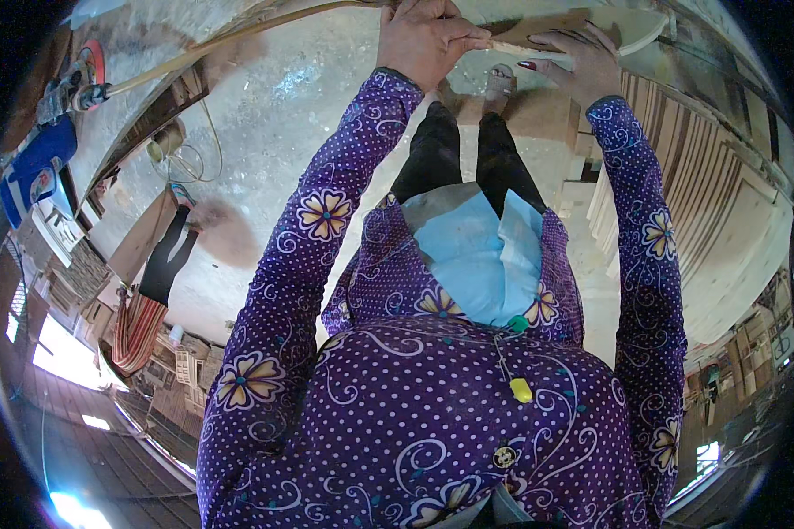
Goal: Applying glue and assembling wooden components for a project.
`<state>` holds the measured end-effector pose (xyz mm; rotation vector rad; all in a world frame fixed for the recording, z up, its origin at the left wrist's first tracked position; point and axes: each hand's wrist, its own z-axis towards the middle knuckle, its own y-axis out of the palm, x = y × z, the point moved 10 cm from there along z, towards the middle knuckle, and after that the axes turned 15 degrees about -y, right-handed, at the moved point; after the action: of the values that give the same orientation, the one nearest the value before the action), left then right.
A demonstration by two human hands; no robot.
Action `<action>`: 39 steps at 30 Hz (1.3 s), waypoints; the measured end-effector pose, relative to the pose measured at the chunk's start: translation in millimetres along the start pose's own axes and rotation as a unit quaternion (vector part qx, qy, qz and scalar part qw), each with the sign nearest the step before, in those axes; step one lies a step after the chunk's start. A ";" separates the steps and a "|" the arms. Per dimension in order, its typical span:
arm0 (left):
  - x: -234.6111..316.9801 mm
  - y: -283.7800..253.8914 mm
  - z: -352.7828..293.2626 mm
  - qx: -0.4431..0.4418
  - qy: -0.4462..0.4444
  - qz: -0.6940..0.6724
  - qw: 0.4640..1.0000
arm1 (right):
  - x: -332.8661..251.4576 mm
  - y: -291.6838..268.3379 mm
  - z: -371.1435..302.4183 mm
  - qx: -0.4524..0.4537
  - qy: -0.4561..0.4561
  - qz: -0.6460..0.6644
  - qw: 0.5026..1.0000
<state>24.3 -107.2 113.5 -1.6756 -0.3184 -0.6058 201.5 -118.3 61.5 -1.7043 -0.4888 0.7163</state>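
Note:
My left hand (425, 42) is at the top of the view, fingers closed, with its fingertips at the left end of a pale wooden piece (513, 48). My right hand (586, 66) grips the same piece farther right, thumb below its edge and fingers over it. A broader wooden board with a curved end (637, 32) shows just beyond the right fingers. I cannot tell whether it is part of the same piece. A long tan strip or hose (212, 46) runs from the left up to behind my left hand, where its end is hidden.
Stacked wooden boards (679, 167) stand at the right. Blue equipment (44, 159) and a round can-like object (166, 139) with a loose cord are at the left. Another person in a striped top (139, 331) stands farther left. Pale, dusty concrete floor (265, 115) lies below.

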 end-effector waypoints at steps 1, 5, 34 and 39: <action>-1.3 -0.6 -0.4 0.000 -0.001 0.000 1.000 | -1.7 -2.7 -0.2 0.000 -0.001 0.001 1.000; -8.1 -4.7 -0.9 0.002 0.015 -0.012 1.000 | 0.7 -3.0 -5.0 -0.020 0.014 -0.004 1.000; -31.6 45.5 -17.5 -0.101 -0.311 -0.409 0.852 | 1.5 38.9 44.1 -0.038 -0.011 0.356 0.934; -23.4 33.8 -12.0 -0.066 -0.261 -0.392 0.880 | 1.5 35.9 42.0 -0.042 0.002 0.364 0.930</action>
<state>20.3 -122.7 73.7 -1.7967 -1.4223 -0.7562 172.0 -96.2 20.2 -1.9738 0.1486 1.2290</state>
